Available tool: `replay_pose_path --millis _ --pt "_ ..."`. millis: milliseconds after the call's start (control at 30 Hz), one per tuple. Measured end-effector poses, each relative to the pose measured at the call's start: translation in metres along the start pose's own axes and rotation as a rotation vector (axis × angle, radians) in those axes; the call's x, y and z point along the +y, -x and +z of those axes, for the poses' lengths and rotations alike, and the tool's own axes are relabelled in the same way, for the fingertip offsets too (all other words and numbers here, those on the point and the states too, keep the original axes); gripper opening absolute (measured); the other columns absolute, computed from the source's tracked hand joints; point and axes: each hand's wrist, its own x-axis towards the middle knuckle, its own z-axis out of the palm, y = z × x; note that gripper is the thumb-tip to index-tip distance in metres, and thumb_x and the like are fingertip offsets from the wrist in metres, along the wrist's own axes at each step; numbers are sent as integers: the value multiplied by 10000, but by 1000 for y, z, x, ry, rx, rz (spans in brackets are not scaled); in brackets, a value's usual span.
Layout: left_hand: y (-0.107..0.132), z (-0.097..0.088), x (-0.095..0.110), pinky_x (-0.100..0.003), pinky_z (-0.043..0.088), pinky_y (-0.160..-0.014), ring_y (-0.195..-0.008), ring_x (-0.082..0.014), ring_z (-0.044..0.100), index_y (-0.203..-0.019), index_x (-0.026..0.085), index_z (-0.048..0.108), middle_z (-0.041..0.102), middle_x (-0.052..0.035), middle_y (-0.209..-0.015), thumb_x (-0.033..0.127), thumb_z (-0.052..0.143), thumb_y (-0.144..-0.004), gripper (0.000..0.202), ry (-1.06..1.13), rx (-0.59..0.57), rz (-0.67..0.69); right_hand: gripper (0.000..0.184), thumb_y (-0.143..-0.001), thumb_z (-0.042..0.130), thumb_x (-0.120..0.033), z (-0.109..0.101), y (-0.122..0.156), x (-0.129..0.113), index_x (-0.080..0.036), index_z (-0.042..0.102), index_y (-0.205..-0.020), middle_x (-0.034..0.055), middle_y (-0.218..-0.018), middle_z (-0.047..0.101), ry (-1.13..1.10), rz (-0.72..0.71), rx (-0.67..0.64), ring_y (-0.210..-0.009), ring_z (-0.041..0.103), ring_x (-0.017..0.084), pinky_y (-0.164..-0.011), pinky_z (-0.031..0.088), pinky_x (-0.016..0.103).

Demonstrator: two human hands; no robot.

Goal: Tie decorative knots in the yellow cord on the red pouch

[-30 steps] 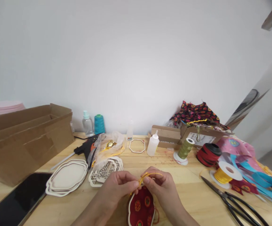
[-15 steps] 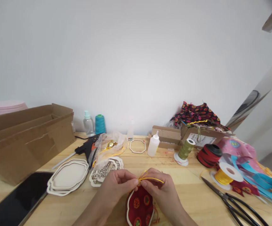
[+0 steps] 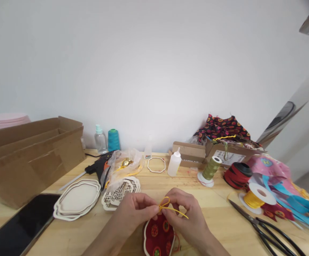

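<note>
At the bottom middle lies a scalloped ornament [image 3: 159, 233], dark red patterned cloth inside a pale wooden rim. A yellow cord [image 3: 177, 211] is looped at its top, with a small loop standing up and a loose end trailing right. My left hand [image 3: 140, 209] pinches the cord at the knot between thumb and finger. Just across the knot, my right hand [image 3: 185, 209] has its thumb against the cord, its fingers curled above. The fingers partly hide the knot and the ornament's upper edge.
Left are a cardboard box [image 3: 37, 160], a phone [image 3: 21, 225], wooden plates [image 3: 77, 199], lattice cutouts [image 3: 121, 195] and a glue gun [image 3: 98, 169]. A squeeze bottle [image 3: 174, 165] stands behind my hands. Right are scissors [image 3: 256, 222], a yellow cord spool [image 3: 254, 199] and blue ribbon [image 3: 301, 209].
The yellow loop now stands wider and more open above the knot. The cord's loose end has dropped lower on the right, and my right hand's fingers have lifted slightly off it.
</note>
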Motion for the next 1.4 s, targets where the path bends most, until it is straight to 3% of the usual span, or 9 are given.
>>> replay_pose_path --millis 267,467,633,933,1167,1300,1400 --pt "0 0 0 -195 394 -539 -522 -87 529 -614 120 638 628 9 -529 216 658 -610 98 -7 -52 -5 77 -638 551 -96 -2 2 0 -158 586 -665 4 -622 538 71 -70 -53 -548 455 110 -493 345 210" --pt "1 3 -1 -209 392 -539 -519 -97 523 -605 117 616 613 4 -518 231 668 -592 127 21 -100 -3 41 -635 506 -132 0 4 -6 -162 513 -608 -18 -594 472 -66 69 -68 -491 416 96 -460 338 208" --pt "3 3 2 -207 391 -561 -548 -97 525 -613 121 616 621 1 -542 219 655 -608 106 22 -89 12 16 -677 486 -178 5 8 -2 -167 476 -683 -26 -575 468 -300 266 -103 -470 421 96 -427 328 201" --pt "4 3 2 -215 391 -569 -549 -104 532 -580 112 624 639 -10 -550 212 670 -579 110 23 -31 -32 222 -707 579 -347 10 6 0 -158 470 -667 -32 -512 460 -396 389 -87 -431 390 79 -387 298 180" --pt "5 4 2 -219 386 -553 -532 -106 528 -573 118 617 641 -7 -539 241 679 -574 137 86 82 -19 219 -658 655 -350 9 2 0 -138 601 -681 -17 -583 487 -418 373 -50 -501 409 78 -451 326 186" --pt "5 4 6 -219 396 -563 -542 -110 537 -601 111 636 654 -21 -554 266 684 -569 165 69 74 -2 128 -624 689 -271 7 0 -4 -164 681 -695 -20 -577 483 -317 238 -30 -495 394 76 -451 317 188" --pt "2 4 4 -227 403 -558 -546 -119 541 -596 117 642 654 -24 -563 266 691 -550 163 14 107 11 92 -657 665 -259 7 0 -2 -193 705 -708 1 -575 538 -253 176 4 -518 463 103 -480 365 205"
